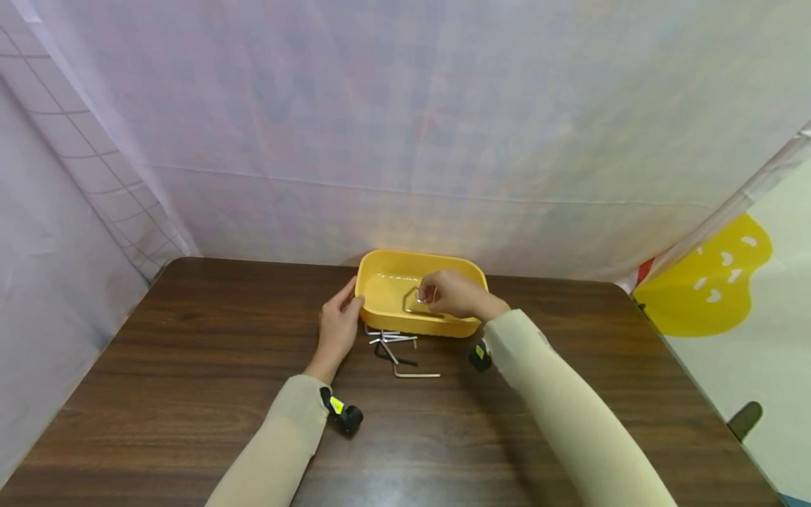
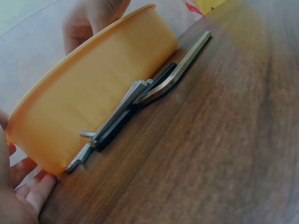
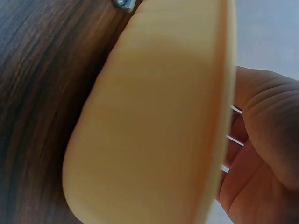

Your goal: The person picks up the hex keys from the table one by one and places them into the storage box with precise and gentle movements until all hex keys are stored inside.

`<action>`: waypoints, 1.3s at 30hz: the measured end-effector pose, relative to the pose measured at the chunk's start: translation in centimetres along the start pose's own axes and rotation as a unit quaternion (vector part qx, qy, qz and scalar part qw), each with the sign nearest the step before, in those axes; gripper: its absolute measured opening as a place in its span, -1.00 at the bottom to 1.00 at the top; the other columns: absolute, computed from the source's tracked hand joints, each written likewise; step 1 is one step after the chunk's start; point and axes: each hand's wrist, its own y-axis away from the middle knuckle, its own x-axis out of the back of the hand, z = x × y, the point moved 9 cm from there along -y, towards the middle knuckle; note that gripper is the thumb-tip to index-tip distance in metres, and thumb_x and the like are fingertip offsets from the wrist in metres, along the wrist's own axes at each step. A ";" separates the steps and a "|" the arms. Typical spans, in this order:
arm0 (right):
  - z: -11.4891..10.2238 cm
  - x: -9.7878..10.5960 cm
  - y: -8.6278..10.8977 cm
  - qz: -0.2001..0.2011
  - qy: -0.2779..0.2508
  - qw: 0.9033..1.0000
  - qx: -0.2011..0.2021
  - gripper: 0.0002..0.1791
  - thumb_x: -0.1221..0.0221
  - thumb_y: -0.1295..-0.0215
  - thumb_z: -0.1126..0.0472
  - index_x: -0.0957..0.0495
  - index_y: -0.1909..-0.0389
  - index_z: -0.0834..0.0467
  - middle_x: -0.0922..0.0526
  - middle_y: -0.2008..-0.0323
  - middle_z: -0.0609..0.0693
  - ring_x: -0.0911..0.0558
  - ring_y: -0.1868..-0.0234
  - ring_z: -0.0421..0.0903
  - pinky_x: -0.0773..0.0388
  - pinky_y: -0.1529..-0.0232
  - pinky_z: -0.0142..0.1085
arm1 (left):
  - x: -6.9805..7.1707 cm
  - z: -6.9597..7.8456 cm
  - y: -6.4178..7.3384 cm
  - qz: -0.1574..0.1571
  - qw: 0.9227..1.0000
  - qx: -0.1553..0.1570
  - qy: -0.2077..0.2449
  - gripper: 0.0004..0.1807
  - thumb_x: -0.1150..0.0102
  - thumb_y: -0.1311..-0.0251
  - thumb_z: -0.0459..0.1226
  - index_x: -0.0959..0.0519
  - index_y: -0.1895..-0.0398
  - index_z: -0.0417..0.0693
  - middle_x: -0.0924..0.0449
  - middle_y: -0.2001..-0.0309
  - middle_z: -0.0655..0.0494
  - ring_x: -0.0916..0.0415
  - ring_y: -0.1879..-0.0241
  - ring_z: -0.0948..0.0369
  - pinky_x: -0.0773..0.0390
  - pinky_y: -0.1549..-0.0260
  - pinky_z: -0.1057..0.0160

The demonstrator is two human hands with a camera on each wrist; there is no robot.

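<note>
A yellow plastic bin (image 1: pixel 380 282) stands at the far edge of the table. At its left end, my left hand (image 1: pixel 338 324) touches the outside wall with fairly straight fingers, the thumb by the near corner. My right hand (image 1: pixel 453 292) reaches over the near rim into the bin, fingers bent down and pinching a small silver hex key (image 1: pixel 421 301), mostly hidden. Beside those fingertips, a larger bent hex key (image 1: pixel 405 307) lies in the bin. Just outside the near wall is a loose pile of silver hex keys (image 1: pixel 391 339), a black hex key (image 1: pixel 405 362) and a brassy hex key (image 1: pixel 417 375).
The brown wooden table (image 1: pixel 222 394) extends toward me and to both sides. A pale curtain (image 1: pixel 405 141) hangs directly behind its far edge. Off the right side is a yellow shape (image 1: pixel 709 282) on a white surface.
</note>
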 end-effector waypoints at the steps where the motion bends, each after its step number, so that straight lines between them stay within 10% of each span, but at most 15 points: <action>1: 0.1 -0.2 -0.1 -0.001 0.002 1.000 -0.001 -0.88 -0.24 -0.12 0.41 -0.66 0.31 0.21 -0.71 0.35 0.02 -0.63 0.29 -0.11 -0.62 0.21 -0.27 | 0.0 0.0 0.0 -0.001 1.000 0.000 0.002 -0.48 -0.11 -0.32 -0.25 -0.51 -0.37 0.06 -0.58 -0.29 -0.04 -0.62 -0.14 0.10 -0.61 -0.13 0.17; 39: 1.4 -2.5 -1.4 -0.057 0.009 0.998 -0.027 -0.87 -0.26 -0.18 0.38 -0.72 0.26 0.20 -0.75 0.30 0.04 -0.66 0.26 -0.12 -0.65 0.16 -0.28 | -0.5 0.2 0.3 -0.003 1.000 0.007 0.000 -0.47 -0.12 -0.30 -0.22 -0.52 -0.37 0.04 -0.57 -0.31 0.01 -0.60 -0.15 0.13 -0.58 -0.16 0.13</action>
